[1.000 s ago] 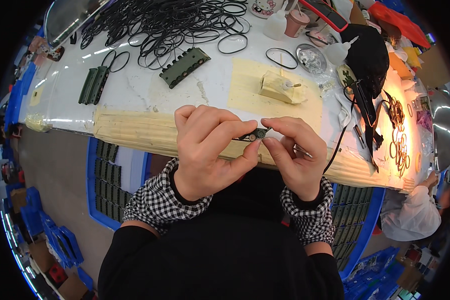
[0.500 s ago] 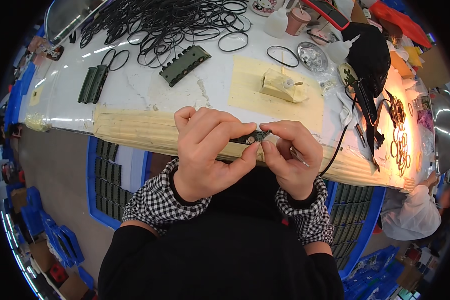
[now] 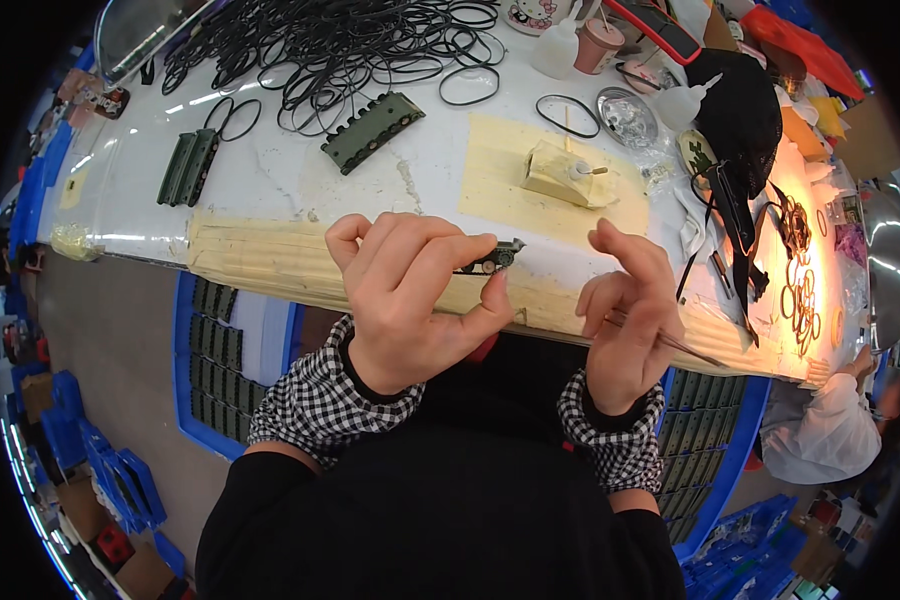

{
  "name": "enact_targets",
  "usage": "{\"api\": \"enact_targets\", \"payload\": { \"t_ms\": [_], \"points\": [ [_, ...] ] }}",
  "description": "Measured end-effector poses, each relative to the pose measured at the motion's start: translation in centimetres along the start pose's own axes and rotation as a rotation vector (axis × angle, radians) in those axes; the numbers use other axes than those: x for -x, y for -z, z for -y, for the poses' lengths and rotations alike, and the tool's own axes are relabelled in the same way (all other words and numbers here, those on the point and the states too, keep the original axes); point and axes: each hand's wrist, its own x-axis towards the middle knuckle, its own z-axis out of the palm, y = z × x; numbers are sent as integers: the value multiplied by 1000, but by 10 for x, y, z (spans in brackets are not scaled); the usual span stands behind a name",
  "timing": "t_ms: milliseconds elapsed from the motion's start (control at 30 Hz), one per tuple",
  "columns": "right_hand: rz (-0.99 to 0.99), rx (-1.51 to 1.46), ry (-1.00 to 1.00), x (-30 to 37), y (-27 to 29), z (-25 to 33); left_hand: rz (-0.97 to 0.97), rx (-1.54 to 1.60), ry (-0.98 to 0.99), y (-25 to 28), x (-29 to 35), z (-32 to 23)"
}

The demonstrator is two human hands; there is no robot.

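Left hand (image 3: 405,300): fingers pinching dark-green, oblong, plastic-looking part (image 3: 500,257) above white tabletop (image 3: 270,185) edge | Long axis: crosswise, free end toward right hand (image 3: 632,325) | Right: apart, loosely curled, apparently gripping slender metallic rod (image 3: 698,353)

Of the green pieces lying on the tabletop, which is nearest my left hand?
The knobbed green piece, lying aslant directly beyond your left hand; the grooved green part lies farther left.
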Motion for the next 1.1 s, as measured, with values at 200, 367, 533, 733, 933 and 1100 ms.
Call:
{"api": "enact_targets", "payload": {
  "t_ms": [200, 367, 533, 733, 933, 1100],
  "points": [
    [141, 34, -37, 11, 19, 11, -54, -94, -36, -3, 0, -3],
    [88, 123, -164, 16, 9, 17, -70, -115, -42, -5, 0, -4],
    [95, 57, -104, 14, -1, 17, -61, -125, -18, -5, 0, -6],
    [140, 135, 4, 14, -1, 12, -72, -137, -25, -5, 1, -7],
    [166, 206, 58, 11, -5, 12, -91, -136, -32, -6, 1, -6],
    [222, 328, 212, 4, -8, 17, -92, -139, -36, -8, 5, -6]
  ]
}}
